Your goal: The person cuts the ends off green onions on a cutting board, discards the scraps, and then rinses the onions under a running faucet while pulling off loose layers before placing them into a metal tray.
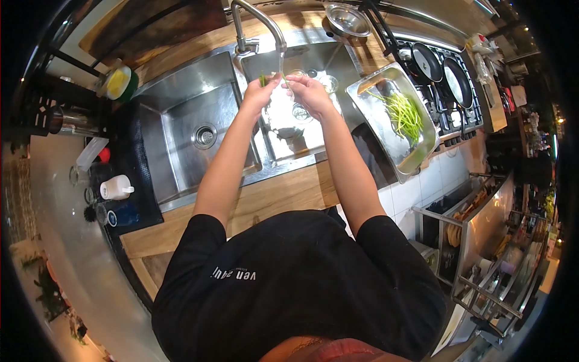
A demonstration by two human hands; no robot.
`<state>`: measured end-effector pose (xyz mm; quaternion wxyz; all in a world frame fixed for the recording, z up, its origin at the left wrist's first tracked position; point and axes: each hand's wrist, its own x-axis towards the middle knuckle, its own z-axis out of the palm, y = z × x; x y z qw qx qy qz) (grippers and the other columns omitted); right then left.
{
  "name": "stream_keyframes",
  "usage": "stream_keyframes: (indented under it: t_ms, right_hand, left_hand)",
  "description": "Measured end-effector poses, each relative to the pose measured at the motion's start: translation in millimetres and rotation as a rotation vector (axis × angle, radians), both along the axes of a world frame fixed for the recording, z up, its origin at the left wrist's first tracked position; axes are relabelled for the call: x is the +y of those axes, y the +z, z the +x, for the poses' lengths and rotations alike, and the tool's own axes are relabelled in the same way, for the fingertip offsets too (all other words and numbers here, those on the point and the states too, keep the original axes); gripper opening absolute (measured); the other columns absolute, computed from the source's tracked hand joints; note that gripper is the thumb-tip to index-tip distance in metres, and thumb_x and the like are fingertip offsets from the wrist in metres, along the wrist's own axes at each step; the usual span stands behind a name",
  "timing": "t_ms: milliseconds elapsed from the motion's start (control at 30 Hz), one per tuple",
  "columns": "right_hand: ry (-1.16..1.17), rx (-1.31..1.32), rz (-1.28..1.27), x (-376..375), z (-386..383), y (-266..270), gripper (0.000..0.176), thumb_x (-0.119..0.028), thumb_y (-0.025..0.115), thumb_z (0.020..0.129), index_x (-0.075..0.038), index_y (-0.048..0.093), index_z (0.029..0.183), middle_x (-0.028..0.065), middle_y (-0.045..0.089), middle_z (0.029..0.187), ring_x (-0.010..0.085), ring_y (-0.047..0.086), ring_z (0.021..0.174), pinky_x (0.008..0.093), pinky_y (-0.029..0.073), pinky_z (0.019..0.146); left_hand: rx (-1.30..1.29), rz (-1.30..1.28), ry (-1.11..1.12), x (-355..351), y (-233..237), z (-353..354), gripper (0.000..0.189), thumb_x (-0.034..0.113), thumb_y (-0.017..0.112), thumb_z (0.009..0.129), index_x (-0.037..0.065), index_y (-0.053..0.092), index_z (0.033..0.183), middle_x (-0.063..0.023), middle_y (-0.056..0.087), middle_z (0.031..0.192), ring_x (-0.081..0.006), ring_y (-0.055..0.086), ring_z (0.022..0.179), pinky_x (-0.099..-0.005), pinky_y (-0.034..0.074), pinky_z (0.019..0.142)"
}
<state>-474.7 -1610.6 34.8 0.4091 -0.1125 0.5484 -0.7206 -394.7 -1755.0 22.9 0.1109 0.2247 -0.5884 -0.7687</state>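
Both of my hands are under the running tap (pixel 265 21), above the right sink basin (pixel 347 57). My left hand (pixel 259 95) is closed in a pinch on a thin green stalk (pixel 263 79); a bit of green shows at its fingers. My right hand (pixel 309 95) is pinched close beside it, fingers also closed on the stalk. Glare and water blur the exact grip. Below them, the basin holds glassware and shiny items that I cannot make out clearly. A metal tray (pixel 395 158) to the right carries a heap of long green stalks (pixel 404 116).
The left sink basin (pixel 181 130) has a drain. Left of it, a black mat (pixel 136 175) bears a white mug (pixel 116 187) and glasses. A metal bowl (pixel 348 21) stands behind the right basin. Frying pans (pixel 456 81) sit on the stove; a metal rack (pixel 488 235) stands at lower right.
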Motion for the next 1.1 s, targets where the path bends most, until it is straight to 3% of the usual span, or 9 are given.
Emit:
stream_keyframes:
  t_ms: [267, 567, 667, 767, 833, 933, 1000, 1033, 1100]
  right_hand:
    - [-0.052, 0.103, 0.045, -6, 5, 3, 0.028, -0.010, 0.064, 0.083, 0.004, 0.057, 0.106, 0.0088, 0.064, 0.094, 0.0138, 0.062, 0.078, 0.0250, 0.050, 0.068]
    - [0.035, 0.218, 0.163, -1, 10, 26, 0.030, -0.010, 0.068, 0.078, 0.004, 0.060, 0.103, 0.0081, 0.064, 0.088, 0.0127, 0.062, 0.077, 0.0237, 0.050, 0.070]
    - [0.032, 0.245, 0.188, 1, 10, 25, 0.027, -0.009, 0.066, 0.078, 0.004, 0.060, 0.101, 0.0072, 0.064, 0.086, 0.0122, 0.062, 0.076, 0.0237, 0.050, 0.070]
    - [-0.094, 0.163, 0.148, -1, 8, 13, 0.018, -0.009, 0.062, 0.081, 0.002, 0.061, 0.095, 0.0059, 0.062, 0.083, 0.0119, 0.061, 0.074, 0.0234, 0.049, 0.068]
    - [-0.203, 0.071, 0.094, -2, 2, -1, 0.014, -0.010, 0.060, 0.082, 0.001, 0.061, 0.091, 0.0052, 0.061, 0.081, 0.0119, 0.061, 0.072, 0.0232, 0.048, 0.067]
    - [-0.180, 0.054, 0.034, -1, -6, -12, 0.015, -0.014, 0.057, 0.084, 0.001, 0.059, 0.087, 0.0046, 0.059, 0.079, 0.0132, 0.061, 0.070, 0.0241, 0.048, 0.063]
    - [-0.221, 0.396, 0.173, -6, 2, 2, 0.022, -0.020, 0.060, 0.082, 0.001, 0.062, 0.089, 0.0059, 0.060, 0.078, 0.0139, 0.061, 0.069, 0.0256, 0.048, 0.061]
    - [-0.221, 0.395, 0.174, -9, 6, 9, 0.022, -0.020, 0.060, 0.082, 0.001, 0.062, 0.089, 0.0059, 0.060, 0.078, 0.0139, 0.061, 0.069, 0.0256, 0.048, 0.061]
    - [-0.180, 0.779, 0.301, -12, 13, 24, 0.026, -0.023, 0.065, 0.078, 0.001, 0.065, 0.089, 0.0072, 0.062, 0.073, 0.0130, 0.061, 0.066, 0.0271, 0.049, 0.059]
  left_hand:
    - [-0.031, -0.061, 0.002, -3, 11, 0, 0.019, 0.018, 0.067, 0.079, 0.002, 0.065, 0.089, -0.0051, 0.065, 0.079, -0.0101, 0.058, 0.068, -0.0251, 0.047, 0.060]
    - [-0.088, -0.012, 0.055, -2, 28, 1, 0.022, 0.022, 0.067, 0.081, 0.001, 0.065, 0.088, -0.0038, 0.062, 0.071, -0.0097, 0.056, 0.060, -0.0248, 0.044, 0.053]
    - [-0.091, -0.015, 0.022, -4, 21, -1, 0.025, 0.030, 0.066, 0.082, 0.006, 0.065, 0.090, 0.0026, 0.056, 0.073, -0.0062, 0.048, 0.061, -0.0221, 0.037, 0.053]
    - [-0.102, -0.006, -0.025, -6, 15, -4, 0.030, 0.032, 0.056, 0.087, 0.003, 0.064, 0.093, -0.0040, 0.063, 0.083, -0.0096, 0.053, 0.066, -0.0251, 0.041, 0.056]
    - [0.004, 0.314, -0.064, -4, 20, -2, 0.040, 0.038, 0.043, 0.091, 0.004, 0.061, 0.101, -0.0037, 0.063, 0.090, -0.0111, 0.051, 0.076, -0.0268, 0.040, 0.062]
    - [0.054, 0.475, -0.262, -13, 6, -4, 0.045, 0.041, 0.034, 0.093, 0.005, 0.057, 0.108, -0.0048, 0.061, 0.097, -0.0128, 0.051, 0.082, -0.0298, 0.041, 0.069]
    - [0.064, 0.559, -0.270, -16, -4, -9, 0.049, 0.041, 0.030, 0.094, 0.002, 0.055, 0.108, -0.0090, 0.060, 0.100, -0.0158, 0.052, 0.082, -0.0304, 0.042, 0.071]
    - [0.074, 0.642, -0.278, -17, -8, -11, 0.052, 0.042, 0.025, 0.094, -0.001, 0.053, 0.108, -0.0133, 0.059, 0.103, -0.0188, 0.053, 0.082, -0.0310, 0.043, 0.072]
    - [0.055, 0.639, -0.279, -8, 12, -6, 0.058, 0.046, 0.022, 0.094, -0.002, 0.052, 0.109, -0.0132, 0.059, 0.102, -0.0202, 0.053, 0.085, -0.0327, 0.042, 0.077]
